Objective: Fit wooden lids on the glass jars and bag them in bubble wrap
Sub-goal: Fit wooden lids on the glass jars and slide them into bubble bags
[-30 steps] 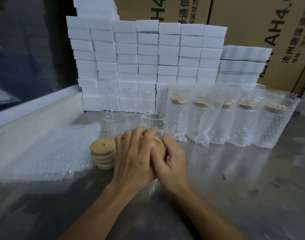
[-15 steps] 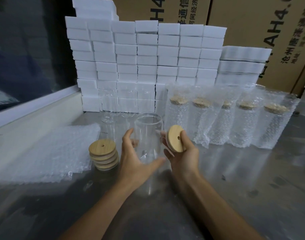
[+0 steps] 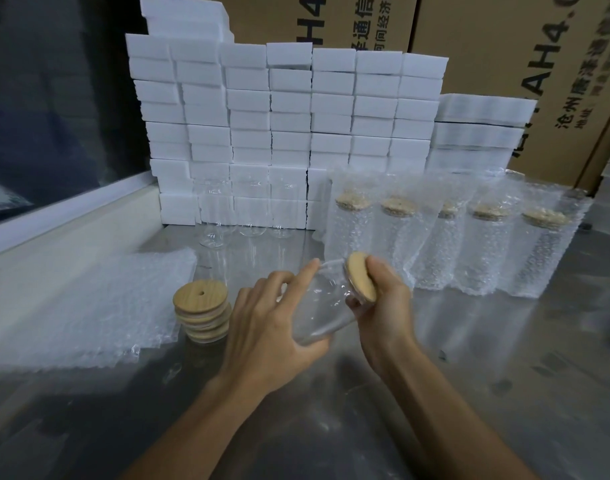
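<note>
A clear glass jar [image 3: 326,306] is tilted off the table with its mouth toward the right. My left hand [image 3: 265,327] grips its body from below and the left. My right hand [image 3: 383,299] holds a round wooden lid [image 3: 360,280] against the jar's mouth. A stack of wooden lids [image 3: 202,315] with a centre hole stands to the left of my hands. Flat bubble wrap bags [image 3: 89,306] lie in a pile at the left. Several lidded jars in bubble wrap [image 3: 445,233] stand in a row at the back right. Bare glass jars [image 3: 248,209] stand behind.
A wall of white foam blocks [image 3: 286,129] rises behind the jars, with brown cartons [image 3: 525,64] behind it. A white ledge [image 3: 68,206] borders the steel table [image 3: 470,393] on the left.
The jar stood upright with the lid held beside it. Now my left hand has lifted and tilted it, and my right hand has brought the lid onto its mouth.
</note>
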Demonstrator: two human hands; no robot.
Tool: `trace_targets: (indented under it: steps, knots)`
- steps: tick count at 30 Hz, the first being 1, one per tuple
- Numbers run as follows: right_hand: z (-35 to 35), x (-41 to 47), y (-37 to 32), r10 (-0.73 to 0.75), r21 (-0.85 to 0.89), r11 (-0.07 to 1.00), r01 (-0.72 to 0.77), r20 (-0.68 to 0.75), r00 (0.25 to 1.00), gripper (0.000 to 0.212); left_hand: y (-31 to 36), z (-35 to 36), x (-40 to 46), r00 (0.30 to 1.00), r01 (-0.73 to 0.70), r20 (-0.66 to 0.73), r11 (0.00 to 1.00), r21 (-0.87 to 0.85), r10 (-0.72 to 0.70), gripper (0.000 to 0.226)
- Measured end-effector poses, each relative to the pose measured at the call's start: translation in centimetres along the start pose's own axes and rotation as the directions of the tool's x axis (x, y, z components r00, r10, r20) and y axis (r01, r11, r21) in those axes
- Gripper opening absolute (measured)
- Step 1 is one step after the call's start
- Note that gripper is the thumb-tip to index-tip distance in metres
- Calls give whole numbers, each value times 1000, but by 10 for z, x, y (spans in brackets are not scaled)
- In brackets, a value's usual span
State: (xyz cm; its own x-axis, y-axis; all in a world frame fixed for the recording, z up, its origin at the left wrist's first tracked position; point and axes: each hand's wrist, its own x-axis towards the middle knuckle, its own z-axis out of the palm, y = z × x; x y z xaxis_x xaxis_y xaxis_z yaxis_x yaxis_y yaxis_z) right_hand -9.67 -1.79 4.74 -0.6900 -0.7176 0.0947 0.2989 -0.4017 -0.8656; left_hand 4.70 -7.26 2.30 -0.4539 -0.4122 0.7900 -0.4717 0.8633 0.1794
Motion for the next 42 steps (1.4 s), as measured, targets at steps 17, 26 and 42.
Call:
trace_targets:
  steps: [17, 26, 42]
  knots:
    - [6, -18, -8, -288, -389, 815, 430, 373, 882, 52, -13, -19, 12, 869, 455, 490, 509, -730, -75, 78]
    - [9, -17, 1, -183, -310, 914, 264, 268, 946, 20, -4, -18, 9, 973, 159, 185, 979, -125, -135, 88]
    - [15, -24, -4, -278, -297, 892, 342, 237, 931, 57, -7, -2, 3, 951, 287, 233, 856, -431, -201, 93]
